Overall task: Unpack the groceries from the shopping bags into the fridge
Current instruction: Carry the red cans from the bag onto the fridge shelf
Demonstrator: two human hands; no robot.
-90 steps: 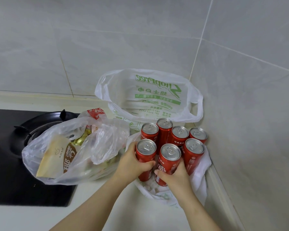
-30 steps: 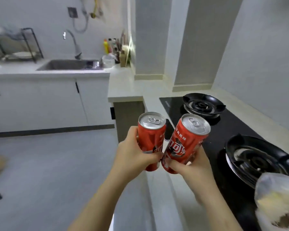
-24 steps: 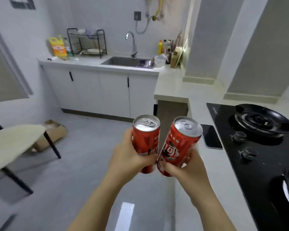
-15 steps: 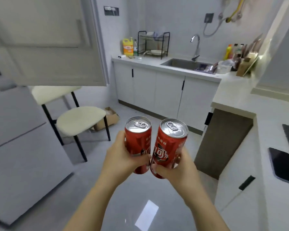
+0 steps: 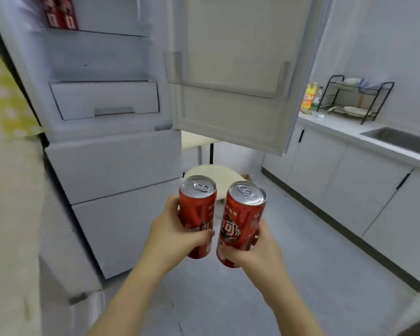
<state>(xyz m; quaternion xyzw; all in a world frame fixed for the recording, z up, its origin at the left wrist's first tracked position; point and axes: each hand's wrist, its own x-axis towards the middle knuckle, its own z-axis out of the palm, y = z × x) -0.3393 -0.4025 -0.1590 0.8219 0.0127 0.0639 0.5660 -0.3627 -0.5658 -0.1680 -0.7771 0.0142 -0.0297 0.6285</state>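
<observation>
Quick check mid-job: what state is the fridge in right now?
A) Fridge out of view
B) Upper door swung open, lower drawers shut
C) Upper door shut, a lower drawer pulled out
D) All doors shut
B: the upper door stands swung open, showing shelves and a crisper drawer inside, while the lower drawers sit flush and shut.

The open fridge (image 5: 102, 98) stands left, its door (image 5: 230, 76) behind two held cans (image 5: 222, 214), sink counter (image 5: 349, 132) right.
</observation>
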